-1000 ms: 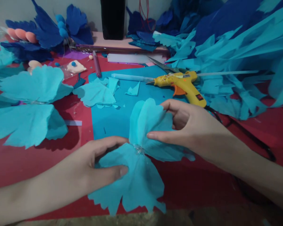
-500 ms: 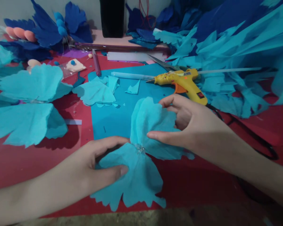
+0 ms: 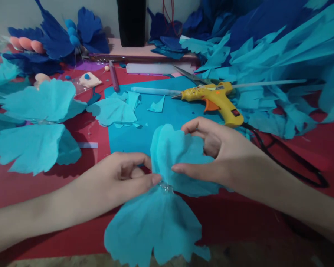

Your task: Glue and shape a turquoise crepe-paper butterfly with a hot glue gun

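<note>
Between my hands is a turquoise crepe-paper butterfly (image 3: pixel 153 226), its scalloped wings joined at a narrow middle covered with shiny, clear glue. My left hand (image 3: pixel 128 178) pinches it just beside that middle, thumb on top and forefinger behind. My right hand (image 3: pixel 214 148) grips the upper wing, thumb on the front, the other fingers partly hidden behind the paper. The lower wing hangs toward me, over the table's front edge. Past my right hand lies a yellow hot glue gun (image 3: pixel 217 98) with a glue stick in its back.
Finished-looking turquoise paper wings (image 3: pixel 33 144) lie at left. Dark blue butterflies (image 3: pixel 55 37) with beads stand behind. Scissors (image 3: pixel 189 75) and a pen (image 3: pixel 114 76) lie farther back. Cut turquoise paper (image 3: pixel 281 66) piles up at right. A black cord (image 3: pixel 292 159) loops beside my right forearm.
My left hand has moved from the lower wing up to the glued middle. The butterfly has shifted slightly toward me, and its lower wing is now uncovered.
</note>
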Action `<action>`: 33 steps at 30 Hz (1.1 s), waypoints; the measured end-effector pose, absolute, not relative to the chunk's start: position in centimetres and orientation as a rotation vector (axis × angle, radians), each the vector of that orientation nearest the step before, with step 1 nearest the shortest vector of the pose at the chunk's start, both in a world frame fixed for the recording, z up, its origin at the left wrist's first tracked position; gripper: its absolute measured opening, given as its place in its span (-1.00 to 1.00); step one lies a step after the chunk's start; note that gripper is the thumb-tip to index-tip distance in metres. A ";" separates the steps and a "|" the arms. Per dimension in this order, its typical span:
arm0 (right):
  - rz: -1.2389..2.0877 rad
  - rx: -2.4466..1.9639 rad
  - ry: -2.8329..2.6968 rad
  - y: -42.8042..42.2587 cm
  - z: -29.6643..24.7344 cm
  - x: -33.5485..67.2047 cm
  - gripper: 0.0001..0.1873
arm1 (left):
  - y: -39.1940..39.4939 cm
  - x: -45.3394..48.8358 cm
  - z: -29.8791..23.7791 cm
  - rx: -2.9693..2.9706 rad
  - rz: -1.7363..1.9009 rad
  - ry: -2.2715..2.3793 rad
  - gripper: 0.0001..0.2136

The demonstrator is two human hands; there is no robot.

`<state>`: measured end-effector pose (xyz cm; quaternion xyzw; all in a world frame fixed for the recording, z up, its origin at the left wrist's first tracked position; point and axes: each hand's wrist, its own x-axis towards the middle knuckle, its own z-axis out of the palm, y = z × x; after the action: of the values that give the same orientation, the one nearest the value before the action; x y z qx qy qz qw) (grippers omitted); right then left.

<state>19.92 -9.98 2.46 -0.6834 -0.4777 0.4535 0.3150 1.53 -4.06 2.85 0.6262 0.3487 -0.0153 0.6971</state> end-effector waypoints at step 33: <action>1.016 -1.832 -1.285 -10.0 2.3 20.1 -0.47 | -4.3 1.7 2.7 1.751 -0.054 0.846 -0.83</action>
<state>20.10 -9.98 2.33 -0.7022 -0.4925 0.3895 0.3357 1.73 -4.31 2.72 0.7439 0.3595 -0.0231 0.5628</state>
